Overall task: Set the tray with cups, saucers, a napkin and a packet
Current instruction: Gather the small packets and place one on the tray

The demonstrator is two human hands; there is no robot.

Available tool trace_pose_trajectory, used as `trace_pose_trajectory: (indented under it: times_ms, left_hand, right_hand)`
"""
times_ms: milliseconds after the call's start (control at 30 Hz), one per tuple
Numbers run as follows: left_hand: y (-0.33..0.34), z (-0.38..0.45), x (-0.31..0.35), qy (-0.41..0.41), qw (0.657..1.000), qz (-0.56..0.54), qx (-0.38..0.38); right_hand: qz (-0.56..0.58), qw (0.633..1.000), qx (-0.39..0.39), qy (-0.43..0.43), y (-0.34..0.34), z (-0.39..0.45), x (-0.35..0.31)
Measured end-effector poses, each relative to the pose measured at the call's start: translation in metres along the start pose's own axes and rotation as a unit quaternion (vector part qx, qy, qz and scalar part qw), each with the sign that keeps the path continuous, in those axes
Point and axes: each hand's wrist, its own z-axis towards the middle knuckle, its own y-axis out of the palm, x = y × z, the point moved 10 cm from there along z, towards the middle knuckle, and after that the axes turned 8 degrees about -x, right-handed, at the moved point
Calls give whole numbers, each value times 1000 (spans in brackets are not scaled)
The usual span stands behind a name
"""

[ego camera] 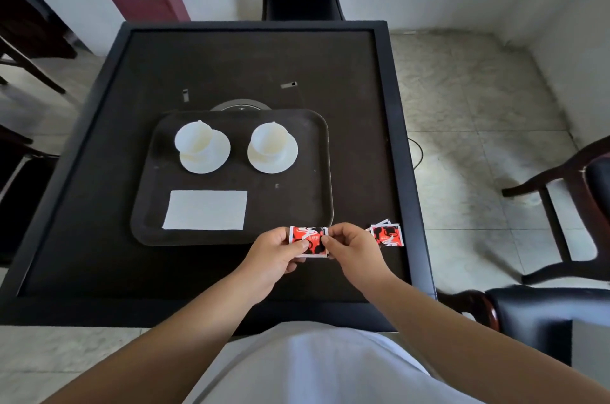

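Both hands pinch the red packet point(308, 241), left hand point(279, 255) and right hand point(351, 250) each in a narrow grip on one short end, just over the tray point(317, 205) near rim, bare tray floor lying straight ahead.

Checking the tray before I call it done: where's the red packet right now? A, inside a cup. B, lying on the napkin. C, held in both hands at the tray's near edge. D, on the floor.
C: the left hand and right hand pinch the red packet between them, just off the tray.
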Motion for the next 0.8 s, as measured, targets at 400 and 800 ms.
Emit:
trace_pose_trajectory:
  times_ms: [400,800]
  left_hand:
    - [17,21,-9,-31,999,-44,-10]
    - [52,44,-15,-57,998,-17,-13]
  right_hand:
    - [-216,968,103,72,-91,26,51]
    - [-501,863,40,42,-110,33,76]
